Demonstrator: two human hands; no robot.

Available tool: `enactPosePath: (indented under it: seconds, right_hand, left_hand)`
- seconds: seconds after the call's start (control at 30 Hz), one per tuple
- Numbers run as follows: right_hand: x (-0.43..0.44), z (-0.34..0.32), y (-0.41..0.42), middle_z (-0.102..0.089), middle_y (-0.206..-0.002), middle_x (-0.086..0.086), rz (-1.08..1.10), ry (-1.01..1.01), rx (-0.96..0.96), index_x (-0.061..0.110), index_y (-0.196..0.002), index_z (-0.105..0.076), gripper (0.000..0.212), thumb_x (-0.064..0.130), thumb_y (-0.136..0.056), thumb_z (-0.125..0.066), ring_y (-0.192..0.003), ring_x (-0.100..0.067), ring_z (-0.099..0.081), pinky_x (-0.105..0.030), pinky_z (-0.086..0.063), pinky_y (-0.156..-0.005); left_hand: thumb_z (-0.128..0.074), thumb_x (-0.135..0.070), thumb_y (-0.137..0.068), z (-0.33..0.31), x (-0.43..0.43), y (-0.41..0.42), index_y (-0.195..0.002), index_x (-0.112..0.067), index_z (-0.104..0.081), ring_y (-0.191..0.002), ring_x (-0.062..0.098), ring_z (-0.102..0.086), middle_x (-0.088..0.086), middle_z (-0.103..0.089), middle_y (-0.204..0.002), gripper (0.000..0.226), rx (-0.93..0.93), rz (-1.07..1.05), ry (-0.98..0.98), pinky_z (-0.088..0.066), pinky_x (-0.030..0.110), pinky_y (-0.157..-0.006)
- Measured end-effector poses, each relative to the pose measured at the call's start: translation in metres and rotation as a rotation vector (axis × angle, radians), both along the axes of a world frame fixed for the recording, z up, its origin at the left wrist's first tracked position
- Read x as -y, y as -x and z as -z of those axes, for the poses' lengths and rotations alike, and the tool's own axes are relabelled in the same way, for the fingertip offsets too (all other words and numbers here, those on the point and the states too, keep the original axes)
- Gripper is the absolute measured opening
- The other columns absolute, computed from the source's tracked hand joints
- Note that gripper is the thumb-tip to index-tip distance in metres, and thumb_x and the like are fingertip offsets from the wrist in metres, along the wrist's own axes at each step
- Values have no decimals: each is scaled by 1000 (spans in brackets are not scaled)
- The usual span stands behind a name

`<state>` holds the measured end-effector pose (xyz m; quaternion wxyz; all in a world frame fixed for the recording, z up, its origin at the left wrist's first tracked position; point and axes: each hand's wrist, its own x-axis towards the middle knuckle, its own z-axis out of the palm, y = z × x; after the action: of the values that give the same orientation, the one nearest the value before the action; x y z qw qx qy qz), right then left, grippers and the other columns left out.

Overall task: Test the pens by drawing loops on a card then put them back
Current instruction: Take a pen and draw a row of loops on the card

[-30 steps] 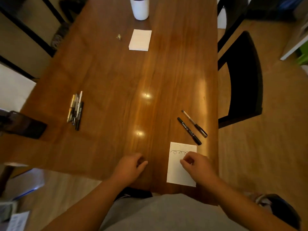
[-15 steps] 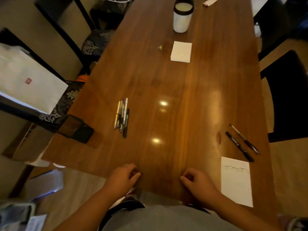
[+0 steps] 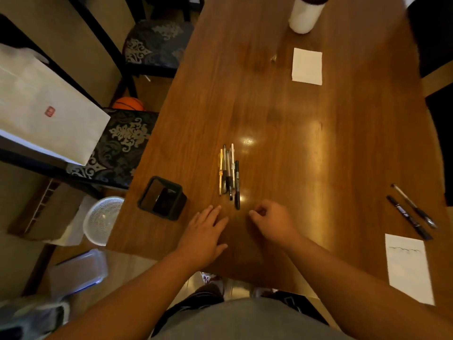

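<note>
Wooden worktop [image 3: 318, 143] bears a row of pens [image 3: 229, 173] just far of both hands; left hand [image 3: 203, 239] flat, fingers [image 3: 213, 217] straight, close together; right hand [image 3: 274, 222] beside it, fingers curled inward, holding nothing

5 pens in the bunch [image 3: 229, 175]; barrels overlap, so the count may be off by 1. 2 loose pens [image 3: 406, 217] at the right, 7 pens total. 2 white cards: 1 looped card [image 3: 408, 268], 1 blank card [image 3: 307, 66], maybe a stack. 1 black holder [image 3: 161, 198]. 1 white cup [image 3: 304, 15]. 2 hands: left hand [image 3: 204, 236], right hand [image 3: 272, 222]. 2 patterned chairs [image 3: 125, 143]. 1 orange ball [image 3: 128, 104]. 1 white bag [image 3: 49, 111]. 1 white basket [image 3: 101, 219]. 1 table [image 3: 294, 143].
</note>
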<state>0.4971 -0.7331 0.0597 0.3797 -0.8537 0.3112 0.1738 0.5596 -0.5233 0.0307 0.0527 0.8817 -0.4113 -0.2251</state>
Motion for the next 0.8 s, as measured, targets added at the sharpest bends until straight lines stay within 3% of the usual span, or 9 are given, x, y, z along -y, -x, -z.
enactPosePath:
  seconds: [0.3,0.57,0.7,0.8]
  right_hand:
    - [-5,-3,-73,-62,-71,1,-10,107,-11,18,-84,-61,16,31,-93,-59,-64,-16,-60,-25,-41,-49]
    - [-6,-4,-96,-63,-78,0,-80,140,-106,17,-96,-61,14,29,-91,-62,-66,-14,-62,-26,-43,-47]
    - [-7,-6,-100,-68,-89,-3,-133,149,-75,16,-103,-61,17,28,-91,-61,-74,-19,-66,-34,-56,-57]
    - [-7,-6,-96,-68,-88,-5,-147,153,-82,14,-104,-61,21,32,-94,-58,-75,-21,-66,-36,-56,-60]
  left_hand:
    - [-56,-46,-89,8,-6,-11,-145,-33,-32,-146,25,-14,2,-19,-159,63,44,64,23,-18,45,-114]
    - [-55,-44,-90,7,-7,-9,-146,-33,-31,-147,23,-11,0,-17,-160,62,36,3,52,-7,40,-111]
    - [-56,-43,-90,6,-8,-7,-144,-32,-36,-146,23,-14,1,-21,-159,59,37,-24,68,-5,39,-110]
    - [-57,-44,-88,8,-8,-4,-142,-33,-38,-145,23,-16,1,-25,-158,57,42,-38,70,-8,40,-110]
